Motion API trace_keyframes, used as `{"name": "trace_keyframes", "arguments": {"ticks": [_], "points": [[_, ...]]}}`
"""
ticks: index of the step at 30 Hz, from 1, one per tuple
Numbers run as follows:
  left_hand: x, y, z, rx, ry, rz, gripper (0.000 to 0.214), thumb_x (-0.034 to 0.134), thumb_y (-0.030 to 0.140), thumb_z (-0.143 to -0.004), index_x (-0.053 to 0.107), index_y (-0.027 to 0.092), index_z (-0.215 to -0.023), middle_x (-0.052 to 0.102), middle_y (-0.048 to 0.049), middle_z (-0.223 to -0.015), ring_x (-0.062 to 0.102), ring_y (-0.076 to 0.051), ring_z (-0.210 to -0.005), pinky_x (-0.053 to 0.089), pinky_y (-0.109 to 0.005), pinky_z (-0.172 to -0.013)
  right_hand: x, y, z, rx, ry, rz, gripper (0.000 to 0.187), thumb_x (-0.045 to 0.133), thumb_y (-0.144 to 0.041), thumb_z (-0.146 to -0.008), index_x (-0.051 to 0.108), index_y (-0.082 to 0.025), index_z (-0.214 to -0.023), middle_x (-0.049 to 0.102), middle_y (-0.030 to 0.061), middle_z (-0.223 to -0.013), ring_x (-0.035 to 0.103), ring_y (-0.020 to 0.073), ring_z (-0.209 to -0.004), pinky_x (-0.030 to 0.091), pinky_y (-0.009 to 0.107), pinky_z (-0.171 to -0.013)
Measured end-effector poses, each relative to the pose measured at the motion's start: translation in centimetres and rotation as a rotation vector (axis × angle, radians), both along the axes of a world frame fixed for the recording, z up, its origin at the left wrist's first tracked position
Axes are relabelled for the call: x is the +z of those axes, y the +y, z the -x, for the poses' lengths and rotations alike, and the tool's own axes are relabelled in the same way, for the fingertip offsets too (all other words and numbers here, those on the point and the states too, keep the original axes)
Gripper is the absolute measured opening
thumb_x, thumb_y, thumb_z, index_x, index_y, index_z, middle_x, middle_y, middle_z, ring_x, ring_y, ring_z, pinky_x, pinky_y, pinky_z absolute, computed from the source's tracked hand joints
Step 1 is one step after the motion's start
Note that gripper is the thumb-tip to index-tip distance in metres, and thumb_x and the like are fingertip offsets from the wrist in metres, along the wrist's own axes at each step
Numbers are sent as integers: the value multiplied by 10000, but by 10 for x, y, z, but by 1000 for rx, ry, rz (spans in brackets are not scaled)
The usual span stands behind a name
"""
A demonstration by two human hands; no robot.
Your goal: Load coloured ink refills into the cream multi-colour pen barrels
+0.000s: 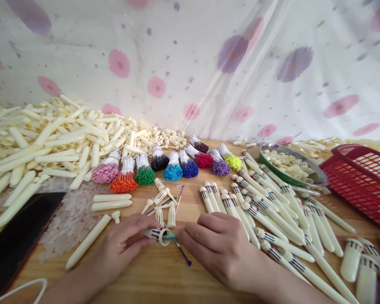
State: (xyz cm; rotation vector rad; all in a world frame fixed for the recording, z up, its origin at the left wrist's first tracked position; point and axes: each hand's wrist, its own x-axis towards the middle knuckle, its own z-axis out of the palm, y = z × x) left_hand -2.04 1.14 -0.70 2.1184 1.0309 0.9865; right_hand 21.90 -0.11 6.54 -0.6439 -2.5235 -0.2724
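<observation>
My left hand [131, 242] pinches a short cream upper barrel of a multicolour pen [156, 234], its open end facing right and coloured sliders along its side. From the right, my right hand [217, 245] grips a thin teal stick [171, 237] whose far end sits in the barrel's opening; its kind I cannot tell. Just beyond the hands lie loose slotted cream pen parts [160, 214] and a few thin refills. A blue-tipped refill [184, 255] lies below the barrel. Left of these rest a long cream pen barrel [88, 242] and a small cream cap [115, 217].
Colour-tipped refill bundles [145, 171] stand in a row behind. Cream barrels [57, 139] are heaped at left, near clear plastic pieces [71, 223] and a black phone [22, 236]. Pens [266, 198] cover the right, before a green-sided bowl [288, 166] and red basket [357, 181].
</observation>
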Motion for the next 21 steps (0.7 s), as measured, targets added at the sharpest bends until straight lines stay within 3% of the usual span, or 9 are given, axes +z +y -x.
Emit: {"name": "trace_keyframes", "arguments": {"ticks": [6, 13, 17, 21], "points": [[-3, 0, 0, 15, -55, 39, 312, 582, 67, -753, 621, 301, -957, 681, 23, -901, 644, -152, -854, 517, -234, -772, 8, 2, -5, -31, 0, 17, 217, 411, -140, -914, 623, -103, -943, 633, 45, -699, 493, 129, -563, 337, 271, -472], [-4, 1, -3, -72, -235, 46, 349, 518, -3, -758, 552, 290, -944, 609, 14, -888, 610, -149, -852, 504, -261, -763, 11, -2, -8, -56, 292, 419, 150, 471, -246, -911, 543, -150, -1001, 655, 37, -814, 588, 114, -686, 440, 219, -615], [-4, -2, -2, -35, -230, 23, 354, 518, -25, -741, 543, 275, -926, 595, 3, -907, 599, -152, -862, 496, -250, -751, 14, -15, -1, -8, 243, 677, 210, 388, -289, -943, 510, -164, -1060, 673, 43, -906, 629, 110, -767, 471, 198, -684], [-2, -1, -4, -10, -203, -25, 336, 503, -17, -747, 539, 272, -915, 598, 2, -897, 606, -155, -844, 502, -250, -726, 11, -24, 8, -45, 158, 677, 281, 327, -288, -958, 477, -146, -1148, 671, 84, -982, 640, 149, -848, 489, 247, -730]]}}
